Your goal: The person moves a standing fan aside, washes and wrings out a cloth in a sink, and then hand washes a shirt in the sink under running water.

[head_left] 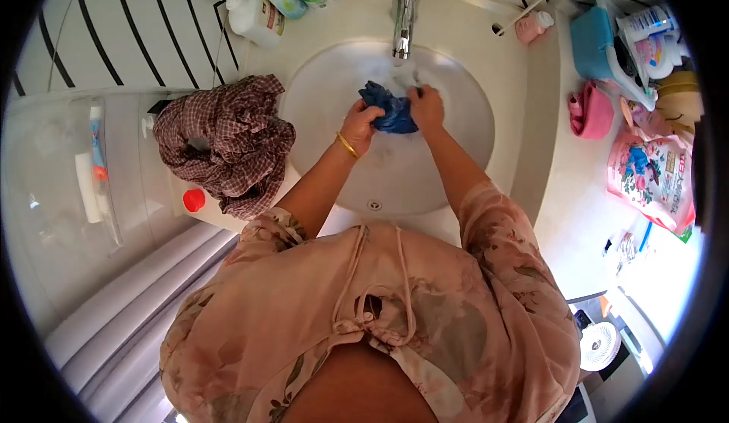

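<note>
From where I stand, the blue cloth is bunched up over the oval basin, toward its far side and just on the near side of the faucet. The left hand, with a gold bangle at its wrist, has a firm grip on one end of the bundle, thumb pressed on top. The right hand looks curled tight around the other end; a small dark bit shows by its fingers, and I can't tell whether that is more fabric. It looks like hand-washing to me, and I'd say the steady way is to let the left anchor while the right does the rubbing, fold against fold, opening the bundle now and then so the inner layers get their share. Staying low over the bowl should keep splashes off the checked garment, which lies heaped on the counter just beside the left forearm. The loose floral sleeves sit up by the elbows, and I'd keep them there, clear of the wet. A hard twist might strain thin fabric; gentle squeezing seems kinder.
</note>
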`<state>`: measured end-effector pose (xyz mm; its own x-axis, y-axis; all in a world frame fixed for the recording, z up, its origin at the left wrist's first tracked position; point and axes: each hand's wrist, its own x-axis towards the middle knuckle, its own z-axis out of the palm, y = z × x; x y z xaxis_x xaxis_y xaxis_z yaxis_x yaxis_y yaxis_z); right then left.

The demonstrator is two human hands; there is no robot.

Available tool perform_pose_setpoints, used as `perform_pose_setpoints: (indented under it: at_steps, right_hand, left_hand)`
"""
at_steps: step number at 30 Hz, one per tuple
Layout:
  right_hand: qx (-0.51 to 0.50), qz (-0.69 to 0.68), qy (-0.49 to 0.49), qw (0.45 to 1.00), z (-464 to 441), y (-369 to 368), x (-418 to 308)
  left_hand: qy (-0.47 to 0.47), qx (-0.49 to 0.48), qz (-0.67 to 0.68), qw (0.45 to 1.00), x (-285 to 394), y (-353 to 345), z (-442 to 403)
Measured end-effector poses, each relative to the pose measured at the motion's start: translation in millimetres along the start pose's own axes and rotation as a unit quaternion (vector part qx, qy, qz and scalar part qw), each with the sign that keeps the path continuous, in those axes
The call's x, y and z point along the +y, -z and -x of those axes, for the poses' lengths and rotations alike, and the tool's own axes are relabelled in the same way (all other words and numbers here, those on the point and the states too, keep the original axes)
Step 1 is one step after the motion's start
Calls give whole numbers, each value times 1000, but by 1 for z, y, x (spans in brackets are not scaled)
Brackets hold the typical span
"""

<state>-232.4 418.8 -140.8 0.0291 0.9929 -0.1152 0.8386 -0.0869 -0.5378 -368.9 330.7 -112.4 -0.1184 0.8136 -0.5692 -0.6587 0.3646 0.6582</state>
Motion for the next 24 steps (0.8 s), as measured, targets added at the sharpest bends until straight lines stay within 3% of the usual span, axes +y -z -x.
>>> perform_pose_setpoints:
  at_steps: [1, 3, 4, 5, 6, 7, 9, 10, 11, 13, 14, 16, 18, 19, 21, 22, 23, 24]
  right_hand:
    - [135, 36, 15, 990, 2, -9, 16]
    - [211, 65, 24, 975, 9, -23, 28]
    - [153, 62, 19, 986, 16, -30, 27]
    - [94, 57, 11, 994, 21, -35, 26]
    - [-115, -178, -84, 974, 22, -40, 24]
    - [-311, -397, -168, 847, 22, -46, 20]
    - [-391, -281, -45, 875, 49, 20, -50]
    - [-299, -261, 110, 911, 71, 21, -63]
    - [-197, -231, 261, 916, 90, 22, -72]
    - [-125, -195, 323, 918, 105, 32, -88]
    - [-89, -177, 354, 914, 107, 36, -92]
    - [-40, -116, 273, 954, 71, 23, -79]
    - [-37, -67, 176, 982, 35, 20, -58]
    - [-37, -41, 142, 988, 20, 24, -43]
    - [-162, -51, 33, 985, -4, 20, 1]
    - [-97, -11, 45, 994, -8, 14, 17]
    - [-33, 28, 55, 998, -4, 20, 19]
    - [34, 66, 63, 995, -1, 24, 19]
  left_hand:
    - [42, 106, -67, 991, 3, -6, 3]
    - [122, 131, -126, 976, -26, 38, -19]
    - [164, 141, -157, 964, -36, 55, -26]
    - [177, 103, -55, 977, -34, 56, -26]
    - [188, 64, 46, 979, -31, 58, -25]
    - [196, 24, 146, 969, -29, 60, -25]
    - [158, 46, 206, 965, 10, 19, -12]
    - [141, 59, 239, 959, 20, 6, -5]
    - [153, -61, 193, 967, 20, 28, -9]
    - [137, -194, 231, 944, 10, 42, -7]
    - [123, -134, 236, 955, -4, 42, -10]
    - [120, 43, 157, 979, -23, 27, -22]
    - [96, 30, 111, 989, -12, 12, -12]
    - [75, -24, 120, 990, 1, 4, -1]
    - [30, 19, 55, 998, 2, 3, 3]
    - [8, 46, 23, 999, 2, 6, 5]
    - [33, 121, -99, 987, 1, 16, 0]
    - [46, 169, -130, 976, -6, 22, 0]
